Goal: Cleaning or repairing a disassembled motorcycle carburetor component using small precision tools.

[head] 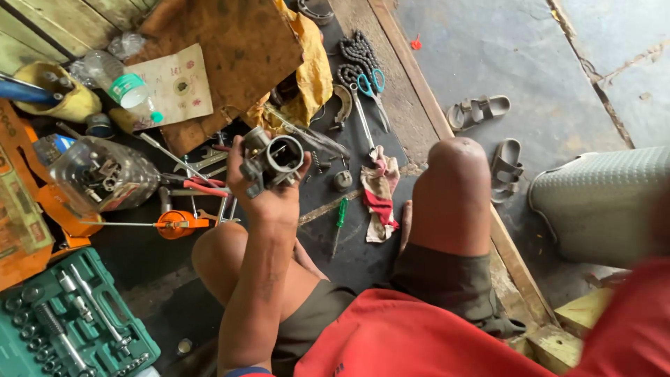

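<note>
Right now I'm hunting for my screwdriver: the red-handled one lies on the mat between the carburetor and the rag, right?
Not red: the screwdriver has a green handle. The head view shows it on the mat, between the carburetor and the rag.

— What sort of place am I looking at?

— A floor-level repair workshop, I'd say: a green socket set point(70, 321) at seven o'clock, loose wrenches point(202, 164) near centre, a chain point(359, 56) at twelve, on a dark greasy mat point(356, 251).
</note>
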